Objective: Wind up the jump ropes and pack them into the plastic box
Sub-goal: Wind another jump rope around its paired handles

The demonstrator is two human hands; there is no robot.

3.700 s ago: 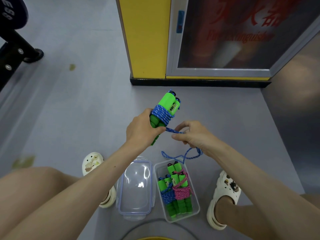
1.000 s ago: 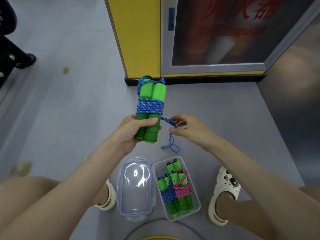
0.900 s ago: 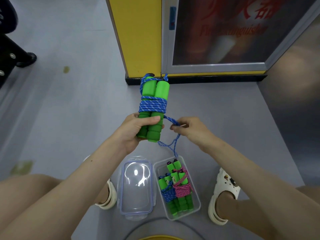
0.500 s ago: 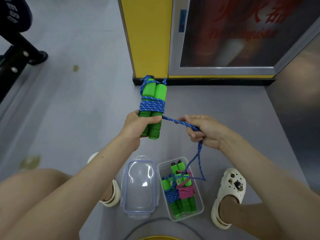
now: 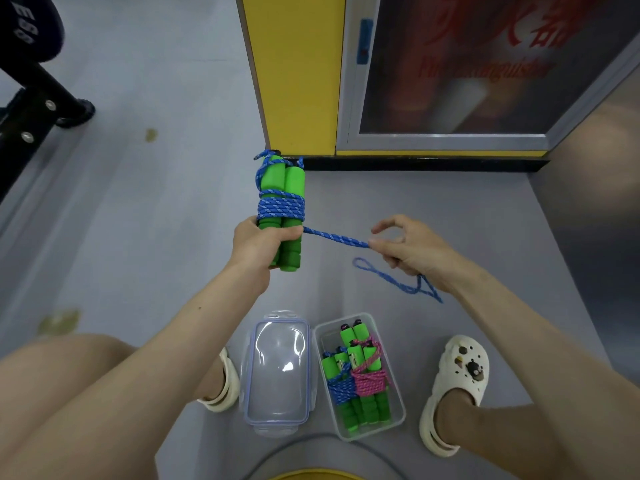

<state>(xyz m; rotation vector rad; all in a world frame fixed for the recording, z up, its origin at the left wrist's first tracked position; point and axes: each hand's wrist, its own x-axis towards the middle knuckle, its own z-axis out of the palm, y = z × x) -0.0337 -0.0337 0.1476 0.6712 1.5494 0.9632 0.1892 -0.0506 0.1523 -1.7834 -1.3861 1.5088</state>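
**Left grip [image 5: 258, 242] closed round the handles [image 5: 282, 183], right grip [image 5: 412, 251] pinching the rope [image 5: 336, 239]**

Left grip wraps the lower ends of the two green handles, held upright above the floor [image 5: 156, 237]; blue coils bind their middle. Right grip pinches the taut free strand between thumb and forefinger; a slack loop [image 5: 398, 284] hangs below it. Plastic box [image 5: 401, 407] lies on the floor between the feet, two wound ropes inside, lid [image 5: 277, 368] just beside its left wall. Risk: should tension lapse or the pinch slip, the coils may loosen; an untucked tail could let the bundle unwind in the box.
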